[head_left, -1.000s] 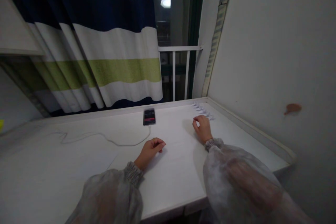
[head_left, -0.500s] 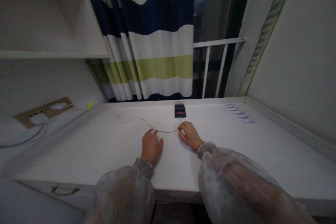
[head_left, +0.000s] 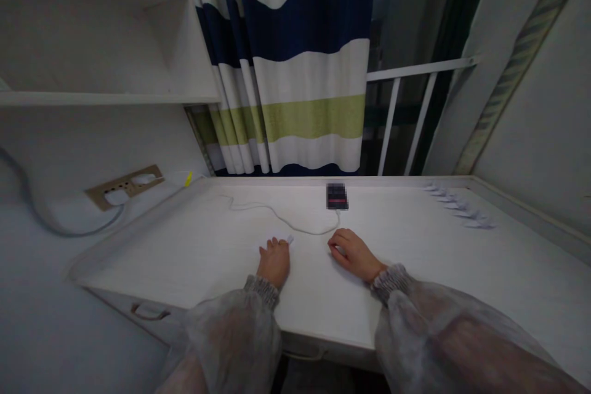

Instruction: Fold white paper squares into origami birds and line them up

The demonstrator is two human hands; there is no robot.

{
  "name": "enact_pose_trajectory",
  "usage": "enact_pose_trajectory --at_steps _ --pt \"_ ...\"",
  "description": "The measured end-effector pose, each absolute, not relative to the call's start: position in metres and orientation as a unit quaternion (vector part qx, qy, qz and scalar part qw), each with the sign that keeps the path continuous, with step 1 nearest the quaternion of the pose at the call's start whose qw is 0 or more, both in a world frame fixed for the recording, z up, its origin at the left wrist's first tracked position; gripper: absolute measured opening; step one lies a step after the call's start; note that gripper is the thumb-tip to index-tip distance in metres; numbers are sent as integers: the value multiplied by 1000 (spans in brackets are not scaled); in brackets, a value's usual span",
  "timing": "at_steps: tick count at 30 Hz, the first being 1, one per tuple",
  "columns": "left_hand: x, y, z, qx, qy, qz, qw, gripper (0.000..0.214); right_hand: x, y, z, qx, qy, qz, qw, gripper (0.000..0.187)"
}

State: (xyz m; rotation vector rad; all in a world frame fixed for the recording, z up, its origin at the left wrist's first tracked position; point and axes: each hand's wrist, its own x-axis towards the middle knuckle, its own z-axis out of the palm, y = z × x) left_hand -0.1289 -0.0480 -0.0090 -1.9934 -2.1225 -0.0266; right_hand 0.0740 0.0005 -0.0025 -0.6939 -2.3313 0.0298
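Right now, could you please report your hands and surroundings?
Left hand at small white piece, hold unclear. Right hand curled, grip unclear. White phone cable lies just beyond both. Folded paper pieces at back right of desk.

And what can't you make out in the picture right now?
All in the head view:
Text on the phone: pixelated.
Full shape of the small white piece: left hand in the way.
Anything inside the right hand: curled fingers hide it.
Row of white pieces: too small, blurred.

The phone screen (head_left: 337, 197) is pixelated; the left hand (head_left: 275, 263) partly hides a white scrap (head_left: 290, 239).
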Motion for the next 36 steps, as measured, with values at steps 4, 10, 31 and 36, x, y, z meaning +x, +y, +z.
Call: enact_pose_trajectory --at_steps 4,10,31,36 --pt "-135 -48 -3 -686 -722 -44 80 34 72 -4 0 -257 -906 30 336 12" --pt "-137 -46 10 -627 -769 -125 2 34 70 -6 1 -267 -911 40 313 12" --pt "-142 -41 6 -586 -752 -299 -40 29 20 -3 -8 -212 -950 75 219 48" --pt "-141 -44 10 -559 -766 -318 -6 30 12 -4 -8 -203 -961 73 171 39"
